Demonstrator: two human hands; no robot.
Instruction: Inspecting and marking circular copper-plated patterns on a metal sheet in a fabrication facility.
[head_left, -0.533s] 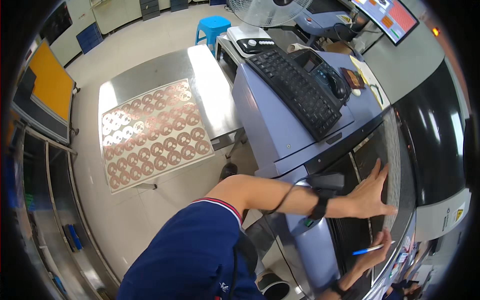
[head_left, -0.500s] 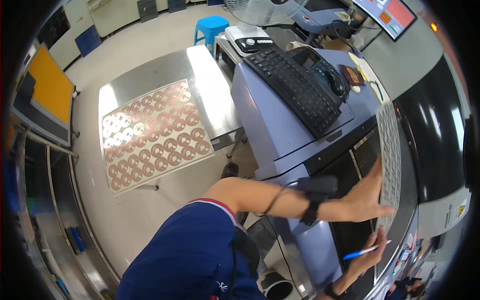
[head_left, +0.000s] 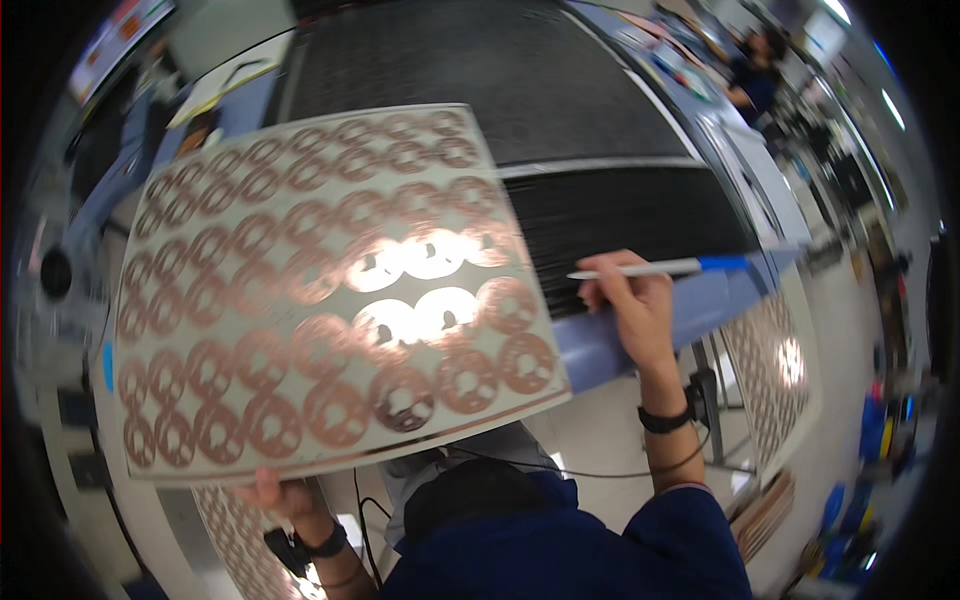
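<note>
A large pale circuit board panel (head_left: 335,290) covered with rows of copper rings fills the left and middle of the view, its patterned face toward me. My left hand (head_left: 280,497) grips its near edge at the lower left, the thumb on the face and the fingers mostly hidden underneath. Off the panel's right side, my right hand (head_left: 638,305) pinches a white pen (head_left: 650,269) with a blue end, its tip pointing left. That hand hovers over the dark machine bed and does not touch the panel.
Beyond the panel lies a machine with a black bed (head_left: 620,215) and a dark cover (head_left: 480,75). Another ring-patterned panel (head_left: 765,370) rests at the right, one more (head_left: 240,540) at the lower left. A co-worker (head_left: 755,75) is at the far right.
My view has swung right, from the metal table to the machine. The panel, seen edge-on before, now shows its face. My right hand, formerly at its edge, is now apart from it.
</note>
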